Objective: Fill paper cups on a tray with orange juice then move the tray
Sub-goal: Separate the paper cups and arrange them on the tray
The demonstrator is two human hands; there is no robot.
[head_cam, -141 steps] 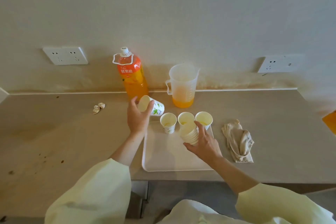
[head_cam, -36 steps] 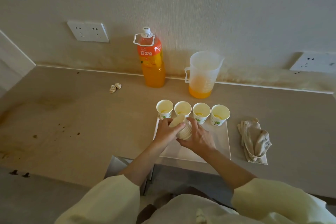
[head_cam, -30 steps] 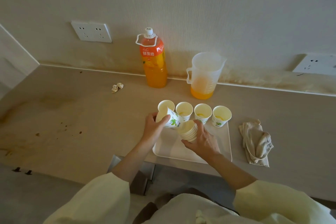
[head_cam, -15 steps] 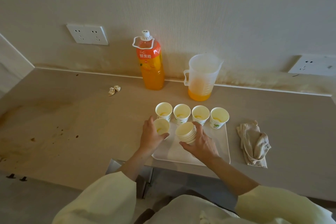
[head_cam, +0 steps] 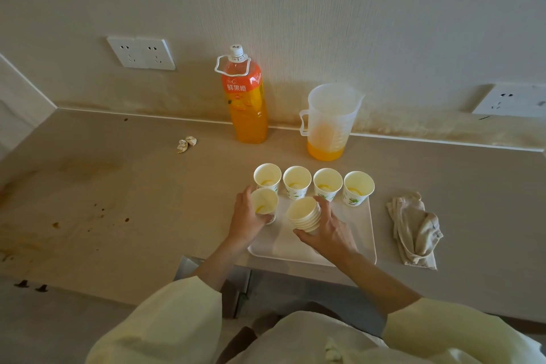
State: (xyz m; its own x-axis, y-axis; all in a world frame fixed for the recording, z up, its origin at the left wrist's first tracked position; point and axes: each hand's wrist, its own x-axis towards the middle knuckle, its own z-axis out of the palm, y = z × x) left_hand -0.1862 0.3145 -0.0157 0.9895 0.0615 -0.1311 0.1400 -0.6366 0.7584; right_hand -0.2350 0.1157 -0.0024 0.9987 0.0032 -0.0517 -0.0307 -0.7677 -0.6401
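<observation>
One at a time: seat the fifth cup (head_cam: 263, 201), gripped round its side by the left hand (head_cam: 245, 221), flat on the near-left of the tray (head_cam: 363, 233), just in front of the leftmost of the four paper cups (head_cam: 327, 183) lined along the far edge, close without nudging it. Release only once steady. Hold the tilted stack of cups (head_cam: 304, 214), clasped in the right hand (head_cam: 331, 233), just above the tray, clear of the row. Afterwards, fetch the jug (head_cam: 329, 124) of orange juice by the wall, beside the bottle (head_cam: 246, 100).
</observation>
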